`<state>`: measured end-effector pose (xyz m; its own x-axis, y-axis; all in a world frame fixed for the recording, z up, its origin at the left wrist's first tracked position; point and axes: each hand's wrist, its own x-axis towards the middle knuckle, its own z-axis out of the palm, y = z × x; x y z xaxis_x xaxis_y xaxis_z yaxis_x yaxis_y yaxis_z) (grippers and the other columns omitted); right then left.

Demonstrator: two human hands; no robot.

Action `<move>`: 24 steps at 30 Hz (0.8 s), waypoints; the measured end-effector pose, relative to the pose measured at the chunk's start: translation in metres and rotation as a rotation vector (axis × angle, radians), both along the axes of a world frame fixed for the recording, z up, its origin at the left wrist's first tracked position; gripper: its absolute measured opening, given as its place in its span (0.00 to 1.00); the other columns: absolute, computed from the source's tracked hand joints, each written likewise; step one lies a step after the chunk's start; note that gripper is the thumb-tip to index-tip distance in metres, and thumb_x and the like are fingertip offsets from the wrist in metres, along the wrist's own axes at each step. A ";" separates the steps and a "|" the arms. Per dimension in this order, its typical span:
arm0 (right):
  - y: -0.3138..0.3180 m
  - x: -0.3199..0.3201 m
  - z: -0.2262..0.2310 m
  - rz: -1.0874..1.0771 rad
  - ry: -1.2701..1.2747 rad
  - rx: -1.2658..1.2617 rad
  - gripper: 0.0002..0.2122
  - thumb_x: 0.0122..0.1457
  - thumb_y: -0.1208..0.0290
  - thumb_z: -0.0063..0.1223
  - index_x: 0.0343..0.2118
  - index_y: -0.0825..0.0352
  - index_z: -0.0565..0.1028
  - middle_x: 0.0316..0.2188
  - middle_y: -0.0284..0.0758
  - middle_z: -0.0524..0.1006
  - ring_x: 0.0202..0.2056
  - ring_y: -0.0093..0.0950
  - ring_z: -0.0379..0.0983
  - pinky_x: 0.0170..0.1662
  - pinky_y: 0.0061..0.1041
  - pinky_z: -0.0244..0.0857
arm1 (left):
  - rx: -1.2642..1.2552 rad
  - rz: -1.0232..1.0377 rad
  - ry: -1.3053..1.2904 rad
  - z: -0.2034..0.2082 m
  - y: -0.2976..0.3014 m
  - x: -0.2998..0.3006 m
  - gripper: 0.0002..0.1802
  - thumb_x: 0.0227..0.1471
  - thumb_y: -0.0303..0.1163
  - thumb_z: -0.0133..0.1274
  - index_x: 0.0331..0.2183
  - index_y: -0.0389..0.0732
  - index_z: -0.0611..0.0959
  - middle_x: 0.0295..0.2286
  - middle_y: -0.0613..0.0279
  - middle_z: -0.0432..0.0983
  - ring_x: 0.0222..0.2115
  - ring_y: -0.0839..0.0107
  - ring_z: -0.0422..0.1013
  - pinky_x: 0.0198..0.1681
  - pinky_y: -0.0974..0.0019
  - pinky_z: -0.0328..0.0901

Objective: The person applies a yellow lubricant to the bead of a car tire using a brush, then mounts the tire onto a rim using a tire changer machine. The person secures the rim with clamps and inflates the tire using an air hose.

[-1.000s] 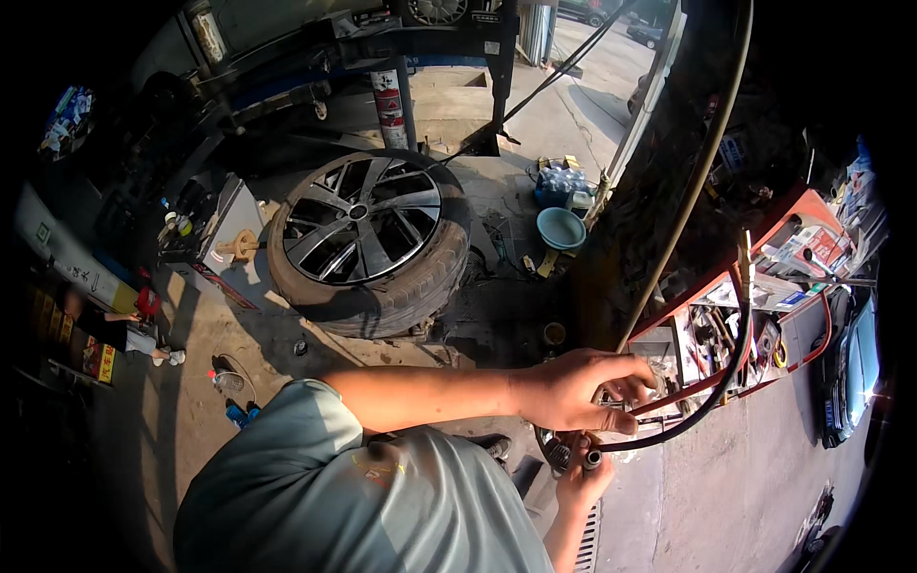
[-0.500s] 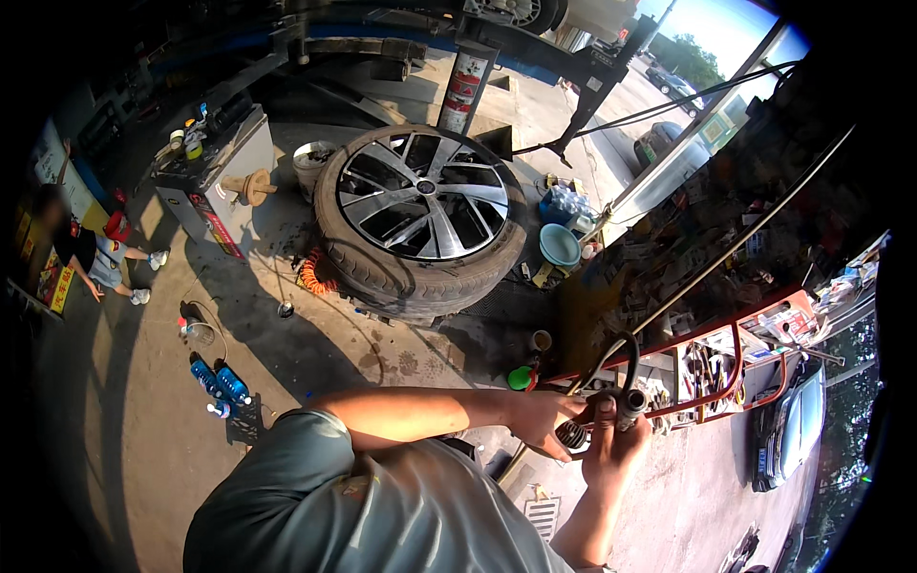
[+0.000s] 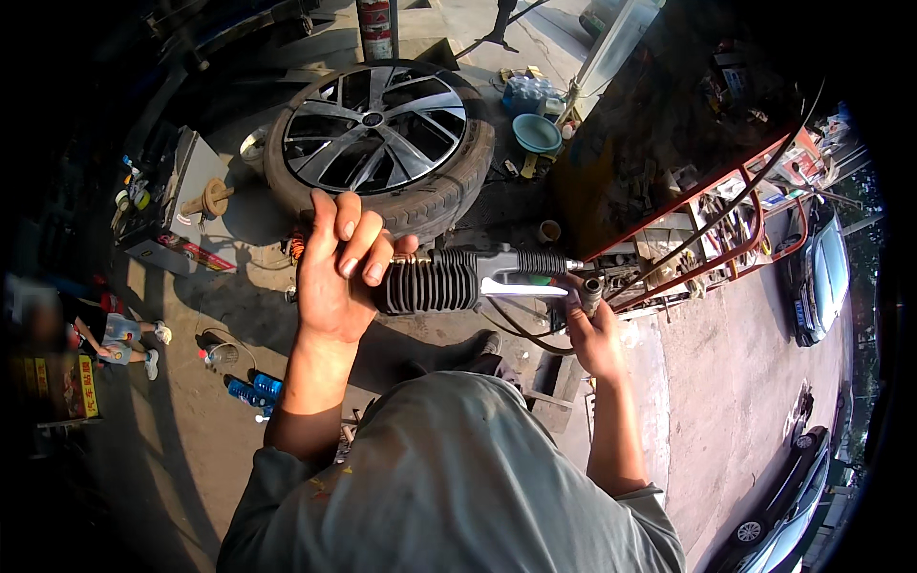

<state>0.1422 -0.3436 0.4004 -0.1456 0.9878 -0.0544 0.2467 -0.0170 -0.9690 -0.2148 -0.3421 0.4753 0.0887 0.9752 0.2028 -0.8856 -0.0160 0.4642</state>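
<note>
A black tyre inflator gun (image 3: 430, 282) with a ribbed body and a bright metal lever lies crosswise in front of me. My left hand (image 3: 339, 272) is at the ribbed end, its fingers bent and partly raised around it. At the other end, my right hand (image 3: 596, 336) grips a metal hose coupling (image 3: 592, 288), thumb pressed to it, close to the gun's metal tip. A dark hose (image 3: 521, 331) loops below the gun. Beyond my hands a tyre (image 3: 444, 196) with a silver-and-black alloy rim (image 3: 373, 119) lies flat.
Left of the tyre stands a grey cabinet (image 3: 196, 172). A turquoise basin (image 3: 537, 134) is at the far right of the tyre. A red-framed tool cart (image 3: 707, 191) fills the right side. Blue bottles (image 3: 253, 387) lie on the floor; a person (image 3: 119, 334) is at far left. Cars (image 3: 817, 277) stand outside.
My hands have moved apart; the left went left with the ribbed end, and the gun now shows lengthwise between them. The view has tilted down and shifted, with the tyre higher in the picture.
</note>
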 end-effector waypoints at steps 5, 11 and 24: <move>0.020 -0.044 0.007 0.108 0.626 -0.078 0.31 0.76 0.48 0.46 0.71 0.67 0.64 0.46 0.39 0.84 0.23 0.12 0.63 0.25 0.15 0.55 | -0.009 -0.027 -0.113 0.027 -0.011 -0.031 0.26 0.78 0.54 0.31 0.31 0.49 0.68 0.18 0.77 0.54 0.16 0.83 0.58 0.53 0.56 0.74; 0.018 -0.051 0.025 0.308 0.677 -0.277 0.44 0.68 0.31 0.46 0.66 0.75 0.67 0.44 0.47 0.84 0.17 0.12 0.58 0.18 0.15 0.46 | -0.174 0.225 0.013 -0.002 -0.024 -0.041 0.25 0.77 0.54 0.36 0.31 0.49 0.70 0.22 0.78 0.54 0.22 0.84 0.58 0.57 0.58 0.71; 0.030 -0.108 -0.024 0.160 0.223 -0.388 0.09 0.74 0.66 0.56 0.42 0.68 0.80 0.24 0.23 0.76 0.20 0.12 0.58 0.23 0.19 0.52 | -0.364 0.294 0.072 -0.155 -0.098 -0.035 0.27 0.70 0.51 0.52 0.58 0.41 0.79 0.55 0.55 0.80 0.59 0.56 0.74 0.66 0.45 0.65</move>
